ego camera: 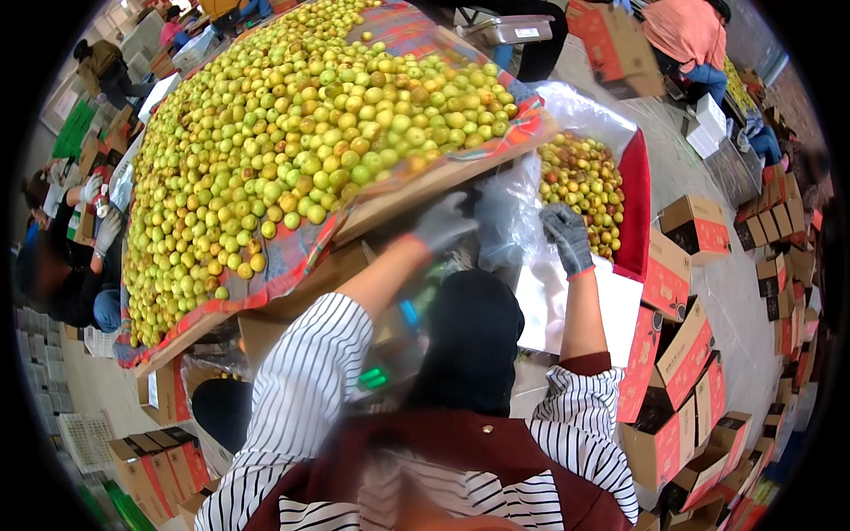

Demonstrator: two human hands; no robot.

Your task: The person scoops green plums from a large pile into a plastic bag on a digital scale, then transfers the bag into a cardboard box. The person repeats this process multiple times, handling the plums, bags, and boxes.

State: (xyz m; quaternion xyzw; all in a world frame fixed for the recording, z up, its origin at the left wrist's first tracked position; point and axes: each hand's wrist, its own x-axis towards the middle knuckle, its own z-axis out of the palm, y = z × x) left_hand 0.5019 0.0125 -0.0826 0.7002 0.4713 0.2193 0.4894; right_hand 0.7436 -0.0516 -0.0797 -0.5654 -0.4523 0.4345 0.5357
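My left hand (446,224), in a grey glove and blurred, reaches below the front edge of the sorting table with its fingers apart. No object shows in it. My right hand (568,240), gloved too, has its fingers curled at the clear plastic liner (508,216) of an open carton. Green and brown jujubes (581,189) lie inside that carton, whose red wall (636,206) rises on the right and whose white flap (607,312) folds towards me. A large heap of jujubes (319,126) covers the table before me.
A wooden rail (451,182) edges the cloth-covered table. Red and brown cartons (680,358) crowd the floor at right; more cartons (159,468) stand at lower left. A person with gloved hands (106,229) sits at the left. Another person (687,40) bends over at upper right.
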